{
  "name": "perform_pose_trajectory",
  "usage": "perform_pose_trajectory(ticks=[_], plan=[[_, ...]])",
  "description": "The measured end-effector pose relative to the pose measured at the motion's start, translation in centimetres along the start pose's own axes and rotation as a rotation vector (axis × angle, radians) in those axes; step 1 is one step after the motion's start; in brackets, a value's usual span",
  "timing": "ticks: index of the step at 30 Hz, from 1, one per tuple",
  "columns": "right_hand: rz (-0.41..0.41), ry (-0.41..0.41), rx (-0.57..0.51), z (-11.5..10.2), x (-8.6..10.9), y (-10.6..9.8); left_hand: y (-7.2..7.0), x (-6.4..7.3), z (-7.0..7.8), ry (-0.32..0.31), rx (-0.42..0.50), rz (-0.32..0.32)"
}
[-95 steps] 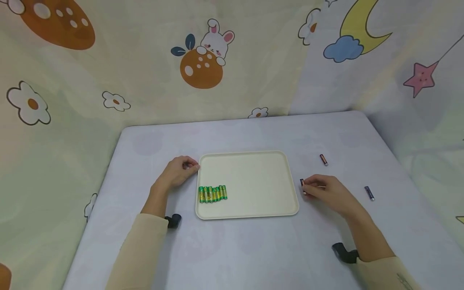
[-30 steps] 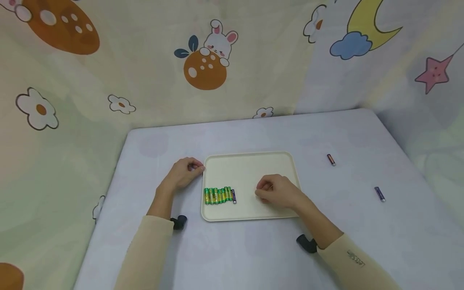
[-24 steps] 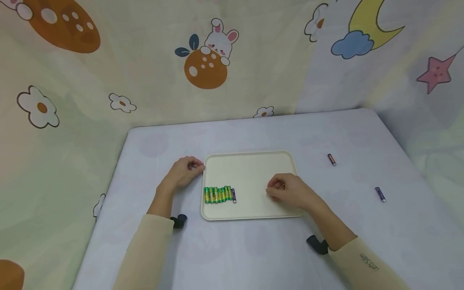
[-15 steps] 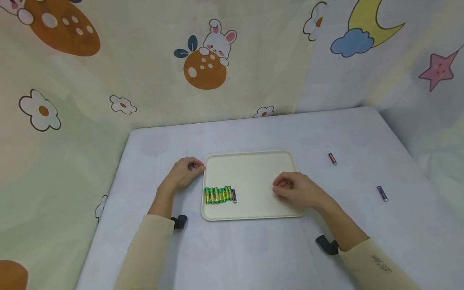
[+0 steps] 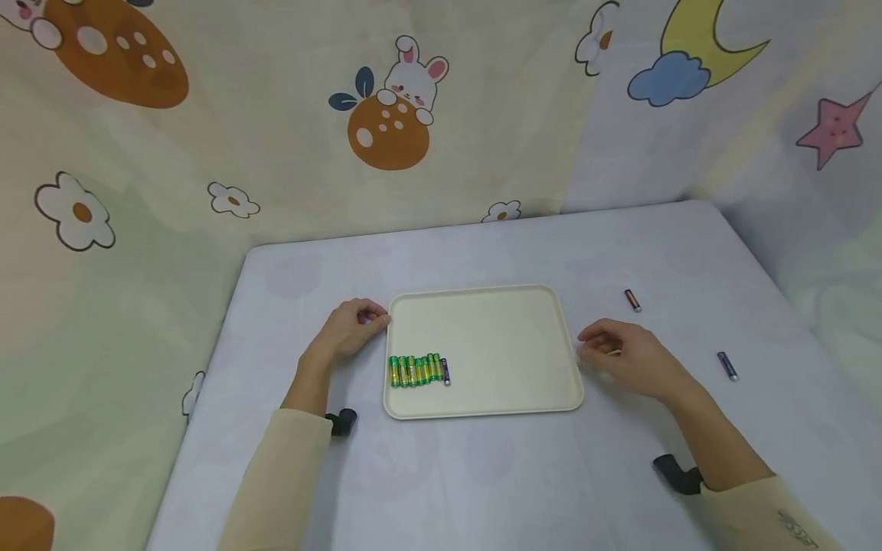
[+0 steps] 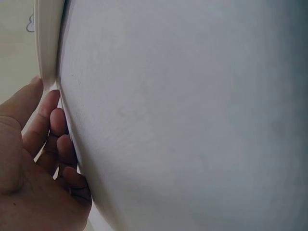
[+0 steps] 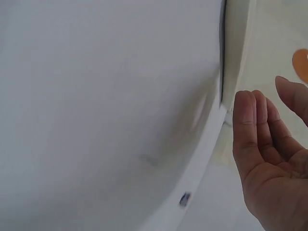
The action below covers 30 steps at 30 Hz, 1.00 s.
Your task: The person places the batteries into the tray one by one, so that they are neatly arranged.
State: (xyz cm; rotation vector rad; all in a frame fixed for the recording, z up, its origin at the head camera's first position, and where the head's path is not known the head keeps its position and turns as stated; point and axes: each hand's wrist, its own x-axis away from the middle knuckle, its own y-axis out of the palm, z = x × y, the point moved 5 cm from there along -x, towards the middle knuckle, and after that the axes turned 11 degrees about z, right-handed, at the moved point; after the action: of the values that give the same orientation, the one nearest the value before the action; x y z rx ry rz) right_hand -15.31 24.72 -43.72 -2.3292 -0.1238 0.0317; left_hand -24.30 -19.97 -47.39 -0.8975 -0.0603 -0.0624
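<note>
A cream tray [image 5: 503, 337] lies mid-table in the head view. At its left side my left hand [image 5: 344, 329] pinches the rim [image 6: 48, 38] between thumb and index finger; the other fingers curl loosely beneath. Several green-and-yellow batteries [image 5: 413, 370] lie side by side in a row at the tray's lower left. One dark purple battery [image 5: 445, 372] ends that row on the right. Just beyond the tray's right edge is my right hand [image 5: 630, 358], holding nothing. The right wrist view shows its fingers [image 7: 244, 113] fairly straight, with the thumb apart.
Two loose batteries rest on the white-covered table right of the tray: a copper-and-dark one [image 5: 632, 300] farther back, and a dark one [image 5: 727, 366] farther right. A printed fabric wall [image 5: 276, 138] stands behind the table.
Earliest, my right hand held a dark battery right of the tray; that battery now lies at the row's right end. The empty right hand has since moved right, off the tray. My left hand stays.
</note>
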Motion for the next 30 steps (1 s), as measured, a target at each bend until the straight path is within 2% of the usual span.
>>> perform_pose_trajectory(ticks=[5, 16, 30], plan=[[0.050, 0.042, 0.074, 2.0, 0.7, -2.1, -0.2, 0.1, -0.1, 0.002, 0.005, -0.005], [0.133, 0.097, 0.137, 5.4, 1.8, -4.3, -0.3, -0.1, -0.3, 0.003, 0.014, 0.000], [0.250, 0.186, 0.270, 10.0, 4.0, -8.8, -0.2, -0.3, -0.3, 0.024, 0.020, -0.003]])
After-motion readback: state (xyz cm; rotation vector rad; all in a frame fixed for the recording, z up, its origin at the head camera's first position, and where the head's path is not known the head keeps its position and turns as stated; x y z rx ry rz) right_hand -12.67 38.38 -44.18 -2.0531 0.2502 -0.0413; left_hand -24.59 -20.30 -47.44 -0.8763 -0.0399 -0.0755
